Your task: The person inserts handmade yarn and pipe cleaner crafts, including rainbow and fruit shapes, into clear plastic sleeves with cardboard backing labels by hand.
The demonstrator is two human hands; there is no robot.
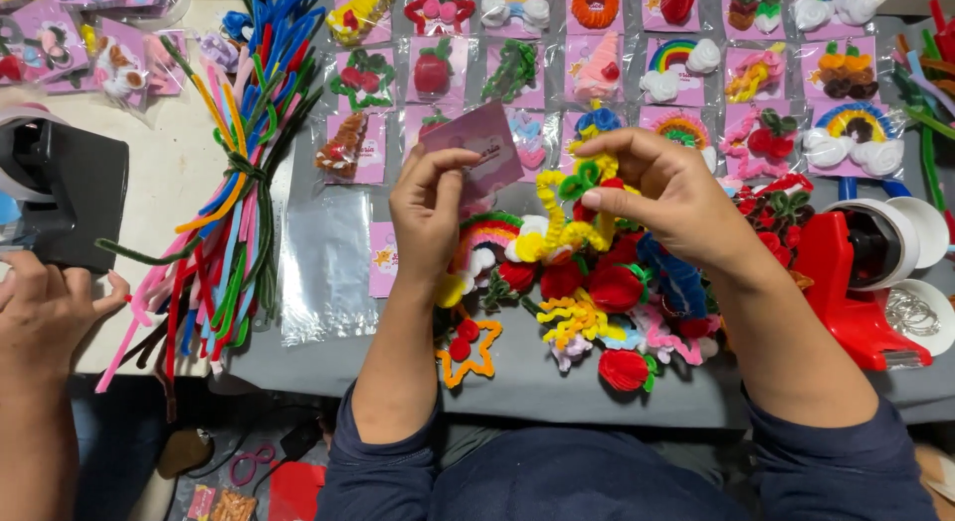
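Note:
My left hand (430, 205) pinches a small pink card (479, 148) by its lower edge, holding it tilted above the table. My right hand (665, 188) grips a yellow twisted pipe-cleaner ornament (557, 214) with a green bit near its top, right beside the card. Below both hands lies a heap of pipe-cleaner ornaments (607, 302): red strawberries, a rainbow, yellow curls, blue pieces. An orange star outline with red balls (468, 350) lies at the heap's near left.
Rows of bagged ornaments on pink cards (637, 73) cover the far table. A bundle of coloured pipe cleaners (239, 183) and clear bags (323, 262) lie left. A red tape dispenser (856, 282) stands right. Another person's hand (50, 307) rests by a black dispenser (60, 183).

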